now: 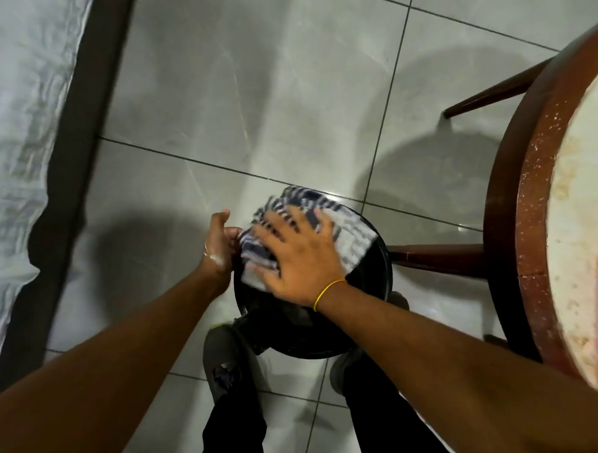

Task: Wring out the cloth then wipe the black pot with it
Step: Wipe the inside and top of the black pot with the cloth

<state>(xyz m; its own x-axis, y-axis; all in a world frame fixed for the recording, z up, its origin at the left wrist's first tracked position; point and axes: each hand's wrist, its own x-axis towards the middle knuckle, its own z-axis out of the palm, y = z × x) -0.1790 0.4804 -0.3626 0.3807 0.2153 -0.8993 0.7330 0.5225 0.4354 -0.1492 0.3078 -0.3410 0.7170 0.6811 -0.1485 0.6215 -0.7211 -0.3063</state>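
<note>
Down low, nearest the camera: two bare forearms reach forward over dark trousers [231,431] and grey shoes [221,353] standing on the floor.

Black pot [372,291] held above the feet, off the floor, tipped on its side; the opening cannot be made out, nor anything inside. Handle or fitting shows as a dark lump at its near edge, blurred.

Right hand [299,257] spread flat, fingers fanned, palm pressing the cloth [349,234] onto the pot's upper surface. Thin yellow band [328,292] around that wrist. Cloth is blue-and-white striped, bunched, motion-blurred, covering the far half of the pot.

Left hand [219,243] at the pot's left rim, fingers curled shut on the edge, thumb raised; whitish residue on the wrist.

Floor [267,90]: large pale grey glossy tiles with dark grout lines; arm and pot shadows fall on it.

Right side: round bench [523,216] with dark red-brown wooden rim, worn pale top, splayed legs, one leg just beside the pot.

Far left: bed [19,135] with rumpled pale sheet, dark frame along its edge.
</note>
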